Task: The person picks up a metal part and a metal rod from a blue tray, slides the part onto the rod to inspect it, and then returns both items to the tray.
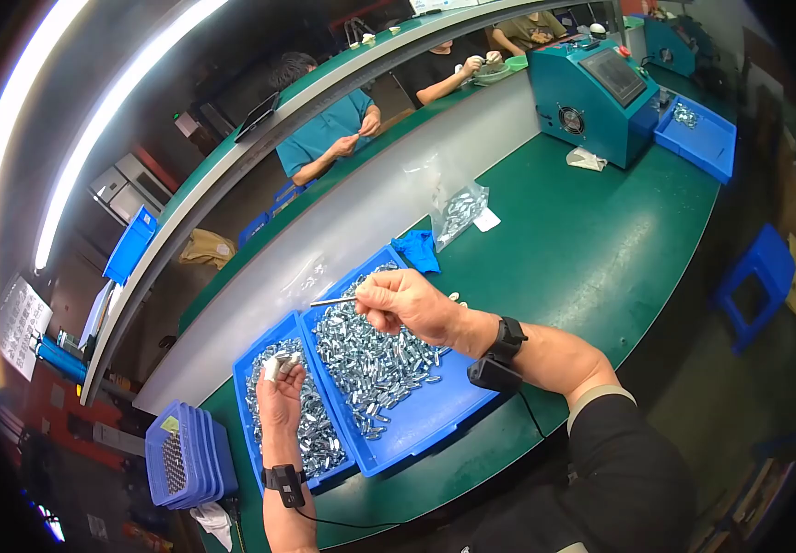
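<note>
My right hand (413, 306) pinches a thin dark metal rod (331, 302), which points left above the larger blue tray (444, 401). Many small shiny metal cylinders (375, 364) lie heaped in that tray. My left hand (280, 398) is raised over the narrower blue tray (243, 369) beside it, which holds more of the same parts. White covers sit on some of its fingertips, and the fingers are curled together. Whatever they may hold is hidden. Both wrists wear black bands with a device and cable.
Behind the trays lie a blue cloth (418, 250) and a clear bag of metal parts (460, 212). A teal machine with a screen (591, 97) stands far right, near another blue tray (707, 147). Stacked blue baskets (218, 456) stand left. People work beyond the low partition (361, 207).
</note>
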`<state>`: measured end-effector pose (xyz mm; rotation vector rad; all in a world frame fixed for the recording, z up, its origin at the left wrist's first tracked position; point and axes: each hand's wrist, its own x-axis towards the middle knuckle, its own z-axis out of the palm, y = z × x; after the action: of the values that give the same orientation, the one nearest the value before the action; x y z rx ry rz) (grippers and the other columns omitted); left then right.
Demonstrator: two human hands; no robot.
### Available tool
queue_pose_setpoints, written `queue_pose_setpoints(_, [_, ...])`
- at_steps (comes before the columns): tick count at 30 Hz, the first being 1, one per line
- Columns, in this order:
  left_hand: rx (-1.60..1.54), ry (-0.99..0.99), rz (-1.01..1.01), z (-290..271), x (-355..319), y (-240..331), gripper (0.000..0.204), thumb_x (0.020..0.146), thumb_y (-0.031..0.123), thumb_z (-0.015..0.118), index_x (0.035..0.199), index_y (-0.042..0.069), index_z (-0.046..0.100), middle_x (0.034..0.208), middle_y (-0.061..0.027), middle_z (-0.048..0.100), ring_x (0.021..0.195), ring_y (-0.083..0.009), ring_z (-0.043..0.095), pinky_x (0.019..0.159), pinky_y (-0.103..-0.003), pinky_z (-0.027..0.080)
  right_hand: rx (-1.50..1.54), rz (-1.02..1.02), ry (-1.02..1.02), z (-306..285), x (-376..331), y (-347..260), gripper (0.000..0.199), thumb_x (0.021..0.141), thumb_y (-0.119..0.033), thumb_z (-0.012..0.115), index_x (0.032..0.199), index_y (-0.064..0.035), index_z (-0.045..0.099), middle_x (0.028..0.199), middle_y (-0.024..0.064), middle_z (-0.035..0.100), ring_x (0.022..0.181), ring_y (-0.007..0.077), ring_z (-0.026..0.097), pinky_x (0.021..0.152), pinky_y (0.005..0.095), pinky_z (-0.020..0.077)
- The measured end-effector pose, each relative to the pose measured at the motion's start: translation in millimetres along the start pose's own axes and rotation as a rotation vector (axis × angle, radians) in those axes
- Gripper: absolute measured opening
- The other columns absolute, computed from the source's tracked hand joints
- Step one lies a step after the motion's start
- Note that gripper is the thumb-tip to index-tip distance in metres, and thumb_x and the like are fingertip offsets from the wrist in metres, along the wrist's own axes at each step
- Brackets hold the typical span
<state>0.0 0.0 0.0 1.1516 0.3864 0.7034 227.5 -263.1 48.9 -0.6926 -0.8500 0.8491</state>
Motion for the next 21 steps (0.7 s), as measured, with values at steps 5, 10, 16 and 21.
queue_pose_setpoints(5, [-0.038, 0.022, -0.011, 28.4, -25.7, -6.0, 0.026, 0.103, 0.021, 0.057, 0.119, 0.001, 0.061, 0.108, -0.0163, 0.071, 0.097, -0.0272, 0.070, 0.089, -0.038, 0.060, -0.118, 0.063, -0.033, 11.0, -14.0, 19.4, 0.027, 0.105, -0.028, 0.061, 0.092, -0.0058, 0.068, 0.068, -0.0007, 0.062, 0.058, 0.0049, 0.053, 0.052, 0.0203, 0.0405])
queue_pose_setpoints(10, [-0.058, 0.003, -0.052, 45.6, -41.1, -7.2, 0.027, 0.103, 0.021, 0.058, 0.121, 0.002, 0.062, 0.113, -0.0143, 0.070, 0.100, -0.0258, 0.069, 0.092, -0.039, 0.057, -0.313, 0.032, -0.047, 20.3, -15.4, 47.2, 0.026, 0.102, -0.024, 0.064, 0.088, -0.0029, 0.068, 0.071, 0.0003, 0.064, 0.063, 0.0063, 0.058, 0.058, 0.0246, 0.0471])
queue_pose_setpoints(16, [-0.102, -0.203, -0.049, 76.4, -22.7, -12.2, 0.029, 0.104, 0.022, 0.057, 0.123, 0.002, 0.063, 0.117, -0.0114, 0.069, 0.109, -0.0250, 0.067, 0.098, -0.040, 0.052, -0.520, 0.003, 0.022, 10.4, -8.3, 35.1, 0.021, 0.101, -0.019, 0.064, 0.088, -0.0035, 0.068, 0.072, -0.0002, 0.064, 0.066, 0.0056, 0.059, 0.059, 0.0232, 0.0472])
queue_pose_setpoints(21, [-0.039, -0.094, -0.031, 77.5, -35.3, -4.3, 0.027, 0.106, 0.025, 0.054, 0.119, 0.003, 0.062, 0.111, -0.0134, 0.071, 0.101, -0.0243, 0.070, 0.096, -0.040, 0.056, -0.469, 0.044, -0.029, 19.9, -8.9, 51.9, 0.023, 0.102, -0.023, 0.064, 0.089, -0.0041, 0.068, 0.070, -0.0012, 0.062, 0.061, 0.0044, 0.054, 0.055, 0.0206, 0.0408])
